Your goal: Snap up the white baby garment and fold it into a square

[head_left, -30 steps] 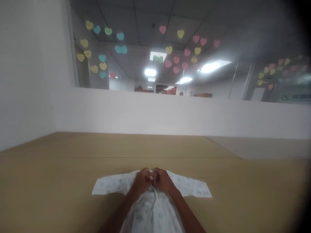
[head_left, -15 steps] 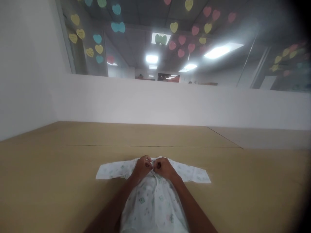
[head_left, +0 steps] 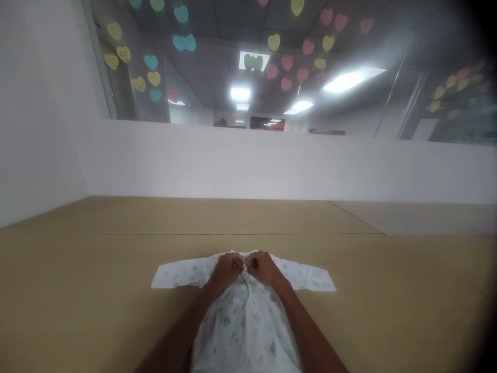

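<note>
A white long-sleeved shirt (head_left: 248,326) with small green and grey prints lies on the table, its sleeves stretched out to both sides and its collar at the far end. My left hand (head_left: 230,267) is closed in a pinch on the left front edge just below the collar. Close beside it, my right hand (head_left: 262,266) pinches the right front edge. The fingertips of both hands nearly meet at the middle of the front opening. What exactly lies between the fingertips is too small to make out. My wrists cover parts of the shoulders.
The wooden table (head_left: 97,290) has a seam across its far part and a paler panel (head_left: 438,217) at the right. Behind stands a white wall (head_left: 217,163), with a glass window (head_left: 225,62) above it bearing heart-shaped sticky notes.
The fingers of my left hand have curled in more, with the thumb and forefinger tighter at the collar. My right hand has hardly moved. The view has shifted slightly.
</note>
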### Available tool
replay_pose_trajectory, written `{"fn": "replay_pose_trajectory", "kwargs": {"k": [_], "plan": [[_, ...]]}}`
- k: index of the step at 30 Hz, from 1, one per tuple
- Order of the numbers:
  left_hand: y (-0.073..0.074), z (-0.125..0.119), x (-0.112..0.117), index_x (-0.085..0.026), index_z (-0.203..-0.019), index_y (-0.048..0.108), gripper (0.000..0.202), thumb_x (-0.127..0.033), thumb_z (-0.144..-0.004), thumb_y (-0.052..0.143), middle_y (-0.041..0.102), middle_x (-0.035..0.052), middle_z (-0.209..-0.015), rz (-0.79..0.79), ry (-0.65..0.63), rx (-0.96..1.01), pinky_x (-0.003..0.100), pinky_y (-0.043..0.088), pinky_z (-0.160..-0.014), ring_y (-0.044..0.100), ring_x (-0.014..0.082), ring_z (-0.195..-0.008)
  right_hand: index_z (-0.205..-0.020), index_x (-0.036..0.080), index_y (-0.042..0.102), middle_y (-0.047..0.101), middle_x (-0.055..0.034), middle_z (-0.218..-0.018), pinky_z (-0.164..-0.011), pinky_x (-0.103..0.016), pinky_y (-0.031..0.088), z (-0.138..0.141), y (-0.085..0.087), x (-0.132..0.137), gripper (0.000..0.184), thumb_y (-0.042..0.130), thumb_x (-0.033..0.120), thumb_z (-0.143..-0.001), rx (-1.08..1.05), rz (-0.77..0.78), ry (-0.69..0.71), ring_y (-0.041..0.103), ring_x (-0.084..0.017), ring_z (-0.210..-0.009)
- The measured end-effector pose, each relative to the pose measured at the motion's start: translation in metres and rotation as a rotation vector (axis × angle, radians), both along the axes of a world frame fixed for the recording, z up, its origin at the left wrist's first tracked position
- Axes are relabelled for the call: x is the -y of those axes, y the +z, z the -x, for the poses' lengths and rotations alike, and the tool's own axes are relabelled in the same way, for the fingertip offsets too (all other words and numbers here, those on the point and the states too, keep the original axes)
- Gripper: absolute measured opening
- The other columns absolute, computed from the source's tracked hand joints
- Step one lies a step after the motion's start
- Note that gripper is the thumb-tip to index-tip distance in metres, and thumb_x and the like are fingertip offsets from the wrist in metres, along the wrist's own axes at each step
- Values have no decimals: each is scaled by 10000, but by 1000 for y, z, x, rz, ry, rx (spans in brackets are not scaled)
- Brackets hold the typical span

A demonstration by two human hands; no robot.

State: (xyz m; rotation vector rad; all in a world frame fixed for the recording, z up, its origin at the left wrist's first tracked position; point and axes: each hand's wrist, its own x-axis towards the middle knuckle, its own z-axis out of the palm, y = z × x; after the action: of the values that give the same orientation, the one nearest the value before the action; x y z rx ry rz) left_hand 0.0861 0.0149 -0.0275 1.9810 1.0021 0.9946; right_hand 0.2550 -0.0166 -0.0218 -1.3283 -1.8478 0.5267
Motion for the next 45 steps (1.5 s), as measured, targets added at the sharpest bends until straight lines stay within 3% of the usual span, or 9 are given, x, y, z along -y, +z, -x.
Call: {"fn": "replay_pose_trajectory", "kwargs": {"k": [9,20,26,31,37,45], "plan": [[-2,0,0,-152,-752,685,187,-235,-762,518,682,37,-707,-18,-21,5,247,426,-624,606,162,-662,-558,175,680,685,-8,-616,-601,-209,421,0,1,1,170,551,75,-606,58,-22,-15,602,-128,-611],[-3,0,0,-149,-792,670,140,-198,-701,574,691,37,-682,21,-36,56,246,440,-614,625,164,-648,-584,175,660,664,6,-610,-551,-196,414,1,4,5,157,548,68,-604,35,29,-2,593,-121,-585],[0,0,3,-144,-777,686,136,-242,-741,598,702,51,-704,6,-49,38,245,444,-622,641,174,-671,-700,202,681,648,30,-653,-579,-193,410,-2,4,5,190,566,85,-604,44,42,-1,579,-112,-604],[-2,0,1,-145,-769,696,193,-297,-787,579,706,56,-719,-8,-27,2,250,450,-635,640,176,-669,-627,206,628,609,30,-620,-576,-208,367,0,4,7,91,572,135,-642,80,43,-58,532,-110,-589],[-1,-1,0,-159,-760,708,168,-226,-755,554,713,43,-743,-34,-39,-34,249,456,-663,645,173,-700,-582,202,565,570,30,-594,-551,-215,314,1,7,10,108,549,118,-648,113,20,-93,468,-103,-562],[-1,-2,1,-177,-734,710,196,-126,-671,532,692,23,-707,-84,-34,-76,246,427,-637,600,156,-660,-593,185,622,639,28,-634,-555,-192,376,-5,7,9,97,586,109,-642,76,22,51,548,-101,-590]]}}
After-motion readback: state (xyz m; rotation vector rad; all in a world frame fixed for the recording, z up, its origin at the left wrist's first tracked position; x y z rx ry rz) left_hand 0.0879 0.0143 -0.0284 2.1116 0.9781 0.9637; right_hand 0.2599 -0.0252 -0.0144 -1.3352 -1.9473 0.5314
